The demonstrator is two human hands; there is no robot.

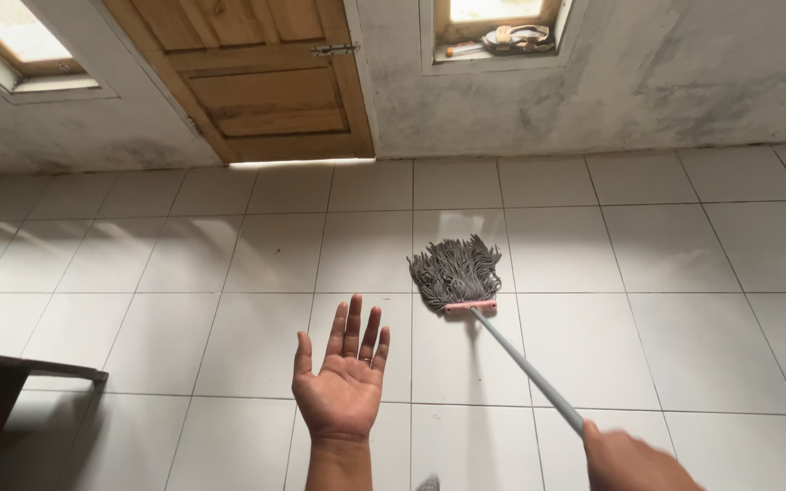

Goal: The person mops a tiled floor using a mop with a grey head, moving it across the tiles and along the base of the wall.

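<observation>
A mop with a grey string head point(454, 271), a pink clamp and a long grey handle point(528, 368) rests on the white tiled floor ahead of me. My right hand point(631, 462) grips the handle's near end at the bottom right; the hand is partly cut off by the frame. My left hand point(342, 382) is held out palm up in front of me, fingers spread, holding nothing. It is left of the handle and apart from it.
A wooden door point(261, 77) stands in the far wall, with a window point(15, 41) to its left and a window sill with small items point(502, 38) to its right. A dark wooden table corner point(11, 382) juts in at the lower left.
</observation>
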